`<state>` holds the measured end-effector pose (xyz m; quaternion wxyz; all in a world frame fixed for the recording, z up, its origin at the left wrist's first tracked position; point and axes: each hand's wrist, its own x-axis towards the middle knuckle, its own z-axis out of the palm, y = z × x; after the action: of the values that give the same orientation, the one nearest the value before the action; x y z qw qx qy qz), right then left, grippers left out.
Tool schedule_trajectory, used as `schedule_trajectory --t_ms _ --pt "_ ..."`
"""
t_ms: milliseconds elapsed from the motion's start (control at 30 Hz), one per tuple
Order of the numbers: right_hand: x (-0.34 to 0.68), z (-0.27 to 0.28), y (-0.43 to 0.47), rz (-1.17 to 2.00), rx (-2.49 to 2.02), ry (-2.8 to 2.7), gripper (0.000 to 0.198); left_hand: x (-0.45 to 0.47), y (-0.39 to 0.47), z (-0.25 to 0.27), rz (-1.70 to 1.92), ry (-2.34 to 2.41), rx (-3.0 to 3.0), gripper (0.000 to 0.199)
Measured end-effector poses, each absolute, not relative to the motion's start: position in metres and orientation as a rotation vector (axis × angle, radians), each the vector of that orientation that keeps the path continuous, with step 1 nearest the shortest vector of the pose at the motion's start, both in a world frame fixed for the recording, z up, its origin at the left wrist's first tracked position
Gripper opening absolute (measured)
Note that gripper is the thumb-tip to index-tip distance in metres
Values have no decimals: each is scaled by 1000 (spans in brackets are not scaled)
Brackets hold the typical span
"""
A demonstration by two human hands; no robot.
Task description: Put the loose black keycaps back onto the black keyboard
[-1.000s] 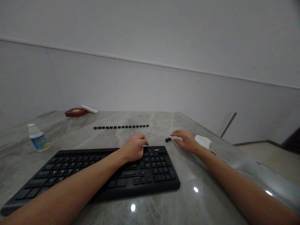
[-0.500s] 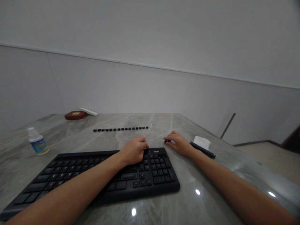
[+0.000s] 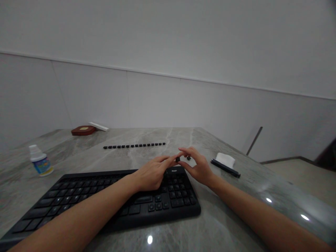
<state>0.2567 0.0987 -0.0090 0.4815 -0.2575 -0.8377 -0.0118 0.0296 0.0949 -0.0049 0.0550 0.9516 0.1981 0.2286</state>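
A small black keycap (image 3: 177, 159) is between the fingertips of both hands, above the keyboard's top right corner. My left hand (image 3: 153, 171) reaches over the black keyboard (image 3: 181, 210), its fingertips against the keycap's left side. From the right, the thumb and forefinger of my right hand (image 3: 198, 166) close around the same keycap. Just behind that thumb is another small dark piece (image 3: 188, 158), partly hidden; whether it rests on the table or in the fingers is unclear. A row of several black keycaps (image 3: 136, 145) lies beyond the keyboard.
On the right, a dark pen-like tool (image 3: 225, 168) lies beside a white cloth or tissue (image 3: 225, 160). To the left stands a white bottle with a blue label (image 3: 41, 162). A reddish-brown case (image 3: 83, 131) and a white strip (image 3: 99, 126) are near the wall on the marble-patterned table (image 3: 168, 238).
My left hand has moved right from the keyboard's upper edge to meet my right hand. My right fingers have shifted slightly left, and a keycap now shows between both hands.
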Motion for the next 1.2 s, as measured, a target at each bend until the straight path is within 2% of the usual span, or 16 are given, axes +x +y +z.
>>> schedule_trajectory --t_ms 367,633,833,967,1200 --pt "259 -7 99 -92 -588 -2096 40 29 96 -8 726 623 2890 84" --pt "266 -3 98 1 -630 -2195 22 27 98 -10 712 693 2872 75" --pt "269 1 96 293 -634 -2414 2 27 101 -10 725 648 2936 44" --pt "269 0 97 386 -660 -2425 5 28 103 -10 741 553 2950 40" --pt "268 -2 96 369 -644 -2428 6 28 104 -10 721 545 2942 40"
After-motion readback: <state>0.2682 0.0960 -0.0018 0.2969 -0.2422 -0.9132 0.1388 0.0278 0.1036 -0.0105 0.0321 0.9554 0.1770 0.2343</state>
